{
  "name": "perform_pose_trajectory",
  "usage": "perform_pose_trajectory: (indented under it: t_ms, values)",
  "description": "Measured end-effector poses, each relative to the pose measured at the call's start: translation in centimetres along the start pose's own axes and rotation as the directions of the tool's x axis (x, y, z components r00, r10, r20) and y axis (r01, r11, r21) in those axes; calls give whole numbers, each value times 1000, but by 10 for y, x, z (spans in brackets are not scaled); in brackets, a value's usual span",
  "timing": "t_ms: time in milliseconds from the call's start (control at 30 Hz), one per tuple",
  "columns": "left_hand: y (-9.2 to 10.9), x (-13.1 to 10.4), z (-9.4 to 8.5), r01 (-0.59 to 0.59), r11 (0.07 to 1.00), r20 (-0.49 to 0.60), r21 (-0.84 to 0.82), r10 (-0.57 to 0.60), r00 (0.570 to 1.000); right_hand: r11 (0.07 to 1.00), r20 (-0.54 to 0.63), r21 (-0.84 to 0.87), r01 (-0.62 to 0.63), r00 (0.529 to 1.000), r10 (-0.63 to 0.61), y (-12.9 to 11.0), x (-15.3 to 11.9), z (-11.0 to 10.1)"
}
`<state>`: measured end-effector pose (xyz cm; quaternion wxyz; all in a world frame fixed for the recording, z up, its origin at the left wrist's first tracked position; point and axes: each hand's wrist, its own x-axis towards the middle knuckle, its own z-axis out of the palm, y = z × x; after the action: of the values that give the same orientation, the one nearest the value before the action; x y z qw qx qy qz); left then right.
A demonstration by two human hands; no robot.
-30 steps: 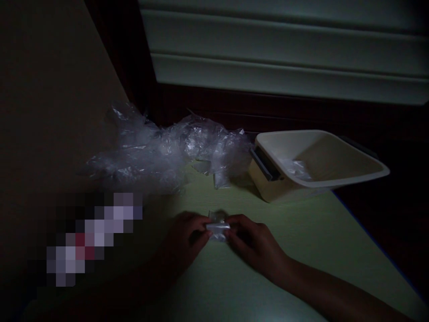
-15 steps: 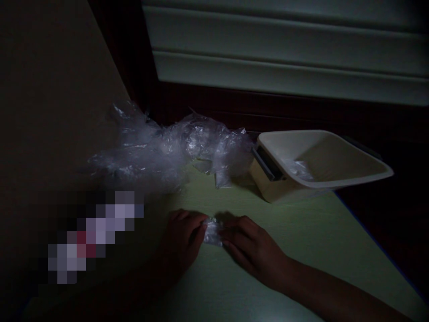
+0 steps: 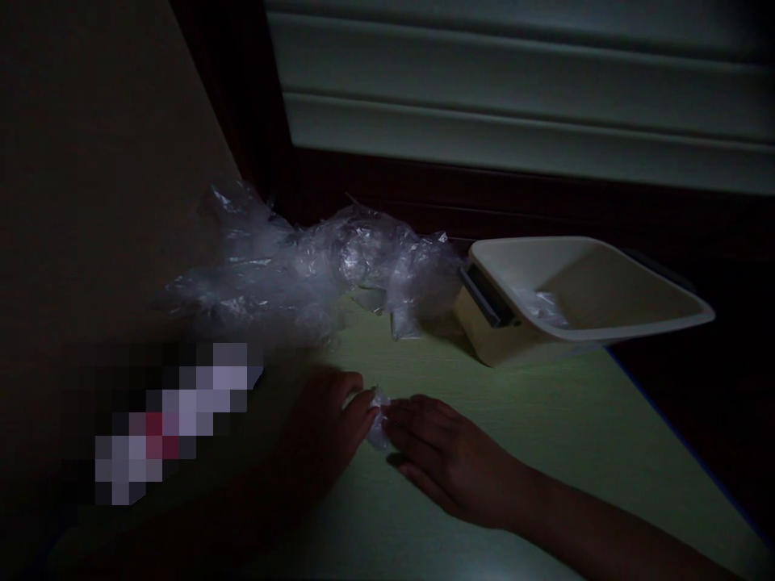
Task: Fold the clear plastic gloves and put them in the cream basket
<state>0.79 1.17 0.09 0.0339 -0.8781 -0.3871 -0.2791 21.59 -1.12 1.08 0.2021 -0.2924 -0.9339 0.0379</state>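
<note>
From my camera I see my left hand (image 3: 330, 420) pinching a small, crinkled clear plastic packet (image 3: 379, 420) between thumb and finger, low over the pale green desk (image 3: 514, 420). My right hand (image 3: 451, 456) meets its other side, fingers extended close together. Beyond lies a glossy, crumpled heap of thin plastic bags (image 3: 339, 258), beside a smooth cream bin (image 3: 496, 347) with flared rim, dark handles and shiny plastic inside.

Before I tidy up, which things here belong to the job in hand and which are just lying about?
In hand:
small clear plastic piece, between left hand and right hand

Lying about:
crumpled clear plastic heap
cream bin, plastic inside
blurred item, left
</note>
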Motion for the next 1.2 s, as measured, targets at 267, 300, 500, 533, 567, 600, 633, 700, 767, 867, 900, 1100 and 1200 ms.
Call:
perform_pose_trajectory:
  t_ms: [267,300,500,533,567,600,633,700,767,867,900,1100,1200]
  values:
    - [3,-5,1,-283,959,115,-18,283,952,998,-61,-46,-47,997,44,-2,-2,0]
    - [3,-6,2,-268,963,112,-33,270,956,998,-63,-45,-46,997,43,-2,-2,-1]
    - [1,-5,2,-205,977,72,-62,209,975,999,-160,-34,-23,987,17,0,-4,-4]
    - [1,-5,1,-198,978,76,-69,203,976,999,-166,-32,-11,986,6,1,-4,-4]
    - [0,-5,1,-190,979,78,-79,197,977,1000,-165,-29,2,986,-6,1,-4,-4]
    - [0,-5,0,-185,979,85,-90,192,978,1000,-155,-27,7,988,-11,1,-4,-3]
    - [0,-5,0,-182,978,89,-99,191,978,1000,-137,-25,1,991,-5,1,-4,-3]
    - [0,-4,1,-188,976,80,-108,197,977,999,-96,-27,-36,995,33,1,-4,-1]
    - [-1,-4,2,-200,973,49,-113,206,977,996,-59,-19,-82,995,81,1,-4,0]
    - [-2,-4,4,-187,974,38,-130,194,980,988,-20,62,-141,990,142,1,-2,0]
    - [-3,-4,4,-172,973,46,-151,181,982,983,-11,96,-156,987,158,1,-2,0]
    - [-4,-3,4,-90,967,75,-238,111,991,959,32,196,-205,979,203,2,-1,-3]
    - [-3,-3,2,-86,971,101,-223,111,989,916,93,318,-245,969,227,8,7,-10]
